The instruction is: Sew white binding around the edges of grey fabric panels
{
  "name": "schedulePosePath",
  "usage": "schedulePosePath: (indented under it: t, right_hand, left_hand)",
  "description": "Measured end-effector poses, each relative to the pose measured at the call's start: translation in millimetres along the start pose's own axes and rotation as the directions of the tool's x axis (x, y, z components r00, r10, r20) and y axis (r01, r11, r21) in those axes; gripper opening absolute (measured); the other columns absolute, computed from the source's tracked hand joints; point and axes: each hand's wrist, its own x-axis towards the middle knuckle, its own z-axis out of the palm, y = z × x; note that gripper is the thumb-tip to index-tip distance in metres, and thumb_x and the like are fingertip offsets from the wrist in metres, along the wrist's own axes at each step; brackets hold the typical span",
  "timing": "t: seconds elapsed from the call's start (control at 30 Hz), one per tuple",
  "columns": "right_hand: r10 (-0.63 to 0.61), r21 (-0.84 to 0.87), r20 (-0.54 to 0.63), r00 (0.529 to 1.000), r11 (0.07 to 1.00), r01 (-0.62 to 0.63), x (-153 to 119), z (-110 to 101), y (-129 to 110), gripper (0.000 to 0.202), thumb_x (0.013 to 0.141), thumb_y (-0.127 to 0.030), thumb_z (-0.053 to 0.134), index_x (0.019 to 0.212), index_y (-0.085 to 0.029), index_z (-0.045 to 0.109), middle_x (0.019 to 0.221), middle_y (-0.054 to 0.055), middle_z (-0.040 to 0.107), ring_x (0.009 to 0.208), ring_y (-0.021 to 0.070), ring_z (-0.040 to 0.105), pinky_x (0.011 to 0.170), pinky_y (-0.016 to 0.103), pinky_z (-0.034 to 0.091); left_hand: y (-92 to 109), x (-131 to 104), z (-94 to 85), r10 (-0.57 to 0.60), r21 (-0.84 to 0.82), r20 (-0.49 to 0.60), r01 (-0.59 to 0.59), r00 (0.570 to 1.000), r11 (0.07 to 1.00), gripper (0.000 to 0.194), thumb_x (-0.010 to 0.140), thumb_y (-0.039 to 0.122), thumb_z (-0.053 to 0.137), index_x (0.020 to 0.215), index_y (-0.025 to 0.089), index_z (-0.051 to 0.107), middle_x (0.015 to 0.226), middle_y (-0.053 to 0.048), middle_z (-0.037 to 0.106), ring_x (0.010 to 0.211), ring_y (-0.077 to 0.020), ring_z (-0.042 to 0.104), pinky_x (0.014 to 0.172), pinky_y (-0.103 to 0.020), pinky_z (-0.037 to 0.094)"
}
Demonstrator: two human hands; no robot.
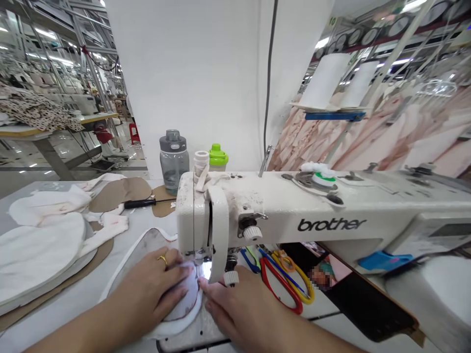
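A grey-white fabric piece with a white bound edge (184,321) lies under the needle area of a white sewing machine (272,208). My left hand (156,282), a ring on one finger, rests on this piece with its fingers stretched out and pressing down, left of the needle. My right hand (243,304) is just right of the needle. Its index fingertip touches the piece's edge, and the thumb lies a little apart below. The machine's head partly hides the right fingers. A lamp lights the spot between both hands.
Scissors with red handles (283,289) and other coloured tools lie behind my right hand, beside a dark phone (353,294). Stacked white fabric pieces (40,250) and a screwdriver (140,202) are at left. A grey bottle (174,162) stands behind the machine.
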Motion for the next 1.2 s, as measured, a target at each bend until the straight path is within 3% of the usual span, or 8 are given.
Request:
schedulePosePath:
  t: [0.13, 0.37, 0.6, 0.73, 0.93, 1.1, 1.2]
  right_hand:
    - [-0.057, 0.024, 0.040, 0.998, 0.998, 0.056, 0, 0, 1, 0.032, 0.101, -0.035, 0.042, 0.120, -0.024, 0.066, 0.098, 0.008, 0.070, 0.089, 0.0272, 0.063, 0.076, 0.037, 0.047]
    - [0.007, -0.001, 0.044, 0.999, 1.000, -0.007, 0, 4, -1, 0.039, 0.102, -0.037, 0.038, 0.131, -0.029, 0.062, 0.097, 0.009, 0.071, 0.086, 0.0296, 0.064, 0.073, 0.039, 0.047]
    - [0.016, -0.025, -0.021, 1.000, 1.000, -0.016, 2, 8, 1, 0.039, 0.103, -0.037, 0.036, 0.118, -0.025, 0.070, 0.092, 0.008, 0.074, 0.081, 0.0280, 0.064, 0.066, 0.036, 0.041]
    - [-0.003, -0.044, -0.067, 0.998, 0.999, 0.000, 3, 9, 2, 0.037, 0.102, -0.035, 0.038, 0.102, -0.022, 0.072, 0.086, 0.007, 0.073, 0.078, 0.0256, 0.062, 0.063, 0.035, 0.037]
    - [-0.046, -0.039, -0.126, 0.991, 0.998, 0.042, 2, 10, 6, 0.034, 0.100, -0.032, 0.043, 0.092, -0.018, 0.072, 0.083, 0.009, 0.070, 0.077, 0.0235, 0.061, 0.061, 0.034, 0.033]
    - [-0.083, -0.002, -0.156, 0.984, 0.997, 0.083, 0, 10, 8, 0.030, 0.098, -0.037, 0.047, 0.114, -0.027, 0.070, 0.075, 0.004, 0.067, 0.067, 0.0217, 0.055, 0.055, 0.033, 0.025]
    - [-0.078, -0.007, -0.123, 0.989, 0.997, 0.078, 0, 7, 6, 0.032, 0.100, -0.036, 0.043, 0.113, -0.027, 0.071, 0.076, 0.005, 0.067, 0.068, 0.0221, 0.055, 0.056, 0.032, 0.027]
  left_hand:
    - [1, 4, -15.6, 0.133, -0.153, 0.087, -0.119, 0.987, 0.981, 0.029, 0.097, 0.021, 0.050, 0.117, 0.032, 0.066, 0.112, -0.003, 0.070, 0.102, -0.0193, 0.064, 0.089, -0.031, 0.050]
    - [-10, 10, -14.5, 0.082, -0.155, 0.140, -0.060, 0.987, 0.986, 0.024, 0.098, 0.026, 0.052, 0.114, 0.032, 0.069, 0.105, -0.003, 0.071, 0.101, -0.0214, 0.064, 0.090, -0.034, 0.049]
    - [-6, 8, -0.6, -0.013, -0.070, 0.040, 0.015, 0.999, 0.997, 0.030, 0.099, 0.027, 0.044, 0.114, 0.029, 0.070, 0.094, -0.005, 0.072, 0.086, -0.0239, 0.066, 0.081, -0.039, 0.048]
    - [-2, 5, 0.9, -0.043, -0.030, 0.007, 0.043, 0.999, 0.999, 0.028, 0.097, 0.028, 0.048, 0.114, 0.027, 0.070, 0.099, -0.006, 0.073, 0.092, -0.0259, 0.066, 0.082, -0.040, 0.050]
    - [-12, -2, -6.7, -0.014, -0.012, 0.084, 0.015, 0.996, 1.000, 0.036, 0.097, 0.024, 0.043, 0.121, 0.036, 0.067, 0.104, -0.001, 0.072, 0.097, -0.0230, 0.067, 0.083, -0.037, 0.055]
    - [-10, -2, -9.5, -0.015, 0.037, 0.087, 0.012, 0.996, 0.999, 0.031, 0.098, 0.031, 0.047, 0.117, 0.038, 0.069, 0.107, 0.000, 0.074, 0.095, -0.0225, 0.070, 0.080, -0.035, 0.056]
    - [0, -2, -9.0, -0.012, 0.060, 0.091, 0.006, 0.996, 0.998, 0.028, 0.095, 0.029, 0.052, 0.116, 0.034, 0.069, 0.107, -0.002, 0.075, 0.091, -0.0225, 0.071, 0.079, -0.035, 0.056]
